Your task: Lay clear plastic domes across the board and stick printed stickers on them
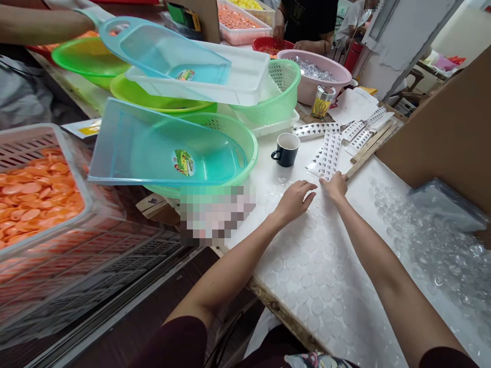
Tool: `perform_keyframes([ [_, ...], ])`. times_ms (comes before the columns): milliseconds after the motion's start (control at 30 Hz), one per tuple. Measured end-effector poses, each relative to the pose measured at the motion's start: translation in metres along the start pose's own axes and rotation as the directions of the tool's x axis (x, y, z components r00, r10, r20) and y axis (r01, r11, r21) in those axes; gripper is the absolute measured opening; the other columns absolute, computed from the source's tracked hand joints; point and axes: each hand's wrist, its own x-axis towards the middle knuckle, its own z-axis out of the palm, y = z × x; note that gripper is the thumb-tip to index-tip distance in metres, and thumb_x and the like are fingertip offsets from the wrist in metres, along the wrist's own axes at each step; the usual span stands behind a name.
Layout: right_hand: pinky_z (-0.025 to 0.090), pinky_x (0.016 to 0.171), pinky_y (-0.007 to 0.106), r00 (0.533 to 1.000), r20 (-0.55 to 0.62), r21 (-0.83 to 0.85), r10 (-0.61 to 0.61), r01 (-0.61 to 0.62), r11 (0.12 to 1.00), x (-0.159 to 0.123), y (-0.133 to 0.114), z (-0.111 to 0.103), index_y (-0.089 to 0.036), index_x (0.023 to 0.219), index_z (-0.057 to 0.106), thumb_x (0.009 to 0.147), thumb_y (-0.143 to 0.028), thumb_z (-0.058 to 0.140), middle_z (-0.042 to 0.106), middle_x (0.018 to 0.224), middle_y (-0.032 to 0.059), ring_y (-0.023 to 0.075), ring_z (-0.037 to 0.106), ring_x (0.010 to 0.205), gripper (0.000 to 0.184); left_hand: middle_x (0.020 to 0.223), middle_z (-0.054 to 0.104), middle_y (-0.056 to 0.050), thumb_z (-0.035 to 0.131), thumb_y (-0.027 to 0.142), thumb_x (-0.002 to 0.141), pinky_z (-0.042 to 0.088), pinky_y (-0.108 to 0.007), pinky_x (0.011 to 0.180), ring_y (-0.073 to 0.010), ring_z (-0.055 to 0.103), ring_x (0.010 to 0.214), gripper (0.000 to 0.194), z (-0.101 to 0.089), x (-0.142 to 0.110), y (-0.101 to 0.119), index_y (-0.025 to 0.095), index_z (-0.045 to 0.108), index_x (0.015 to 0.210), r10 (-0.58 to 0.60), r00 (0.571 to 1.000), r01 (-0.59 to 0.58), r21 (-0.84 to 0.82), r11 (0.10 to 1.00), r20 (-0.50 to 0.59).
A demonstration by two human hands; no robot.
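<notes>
Both my arms reach forward over a white board [322, 276] covered with rows of round clear discs. My left hand [294, 200] rests on the board with its fingers bent together, fingertips touching the surface. My right hand [335, 186] is closed in a pinch at the near end of a strip of small printed stickers [329, 154]. Whether the left fingers hold anything is hidden.
A dark mug [286, 149] stands just beyond my hands. Green baskets [245, 148] and blue scoops [153, 148] pile up at the left, with a crate of orange discs [34, 189]. Clear domes [441, 255] heap at the right beside a cardboard box [448, 128]. Other people work at the far end.
</notes>
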Motion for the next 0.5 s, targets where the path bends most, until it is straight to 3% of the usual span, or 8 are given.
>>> perform_keyframes([
  [200, 0.049, 0.1, 0.047, 1.0, 0.001, 0.045, 0.012, -0.012, 0.999, -0.003, 0.001, -0.006, -0.011, 0.12, 0.06, 0.091, -0.021, 0.058, 0.057, 0.13, 0.0225, 0.0322, 0.064, 0.113, 0.031, 0.101, 0.072, -0.007, 0.053, 0.02, 0.1, 0.056, -0.04, 0.088, -0.023, 0.068, 0.097, 0.017, 0.002, 0.002, 0.0, 0.017, 0.066, 0.11, 0.002, 1.0, -0.003, 0.024, 1.0, 0.016],
  [333, 0.048, 0.101, 0.045, 0.999, -0.016, 0.141, -0.033, 0.035, 0.989, -0.008, 0.002, -0.017, -0.011, 0.113, 0.062, 0.095, -0.017, 0.048, 0.064, 0.12, 0.0181, 0.0284, 0.063, 0.11, 0.024, 0.1, 0.072, -0.005, 0.05, 0.023, 0.103, 0.057, -0.036, 0.086, -0.0199, 0.069, 0.092, 0.018, -0.002, 0.001, -0.006, 0.018, 0.066, 0.11, 0.002, 1.0, -0.001, 0.083, 0.997, -0.004],
  [433, 0.048, 0.103, 0.042, 0.988, -0.124, 0.264, -0.087, 0.117, 0.957, -0.022, 0.0, -0.033, -0.015, 0.112, 0.06, 0.099, -0.023, 0.044, 0.066, 0.12, 0.0146, 0.025, 0.061, 0.11, 0.023, 0.101, 0.071, -0.005, 0.046, 0.029, 0.105, 0.058, -0.035, 0.084, -0.0179, 0.068, 0.088, 0.022, -0.015, -0.001, -0.009, 0.018, 0.065, 0.11, 0.023, 0.999, -0.021, 0.087, 0.996, -0.027],
  [500, 0.051, 0.099, 0.039, 0.971, -0.226, 0.337, -0.079, 0.155, 0.929, -0.045, 0.003, -0.053, -0.019, 0.107, 0.06, 0.099, -0.027, 0.049, 0.068, 0.115, 0.0096, 0.021, 0.063, 0.101, 0.017, 0.104, 0.069, -0.006, 0.049, 0.032, 0.105, 0.059, -0.036, 0.081, -0.0173, 0.067, 0.086, 0.023, -0.019, 0.004, 0.002, 0.017, 0.064, 0.114, 0.074, 0.996, -0.072, 0.048, 0.996, -0.049],
])
